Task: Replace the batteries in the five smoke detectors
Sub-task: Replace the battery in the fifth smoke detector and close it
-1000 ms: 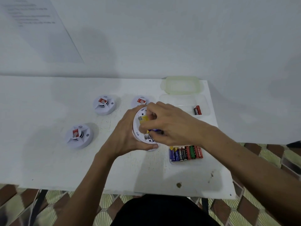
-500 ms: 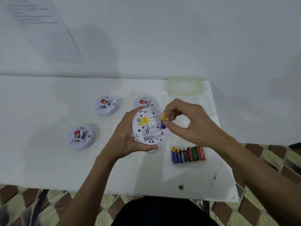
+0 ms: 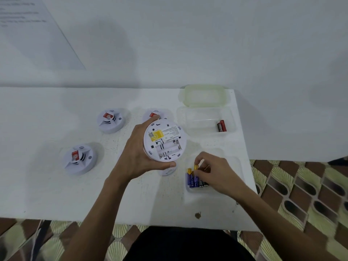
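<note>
The smoke detector [image 3: 164, 141] at centre frame, its bay empty, is gripped by the left hand [image 3: 135, 157]. Just lower right, fingers of the right hand [image 3: 216, 173] pinch a purple battery [image 3: 195, 178] at the tray [image 3: 190, 191]. The other detectors [image 3: 110, 120] on the desk [image 3: 47, 185] look not yet done.

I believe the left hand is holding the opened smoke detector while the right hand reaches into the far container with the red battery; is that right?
Not quite: the head view shows the right hand pinching a blue battery in the near tray, not reaching into the far container. The left hand does hold the opened smoke detector.
</note>
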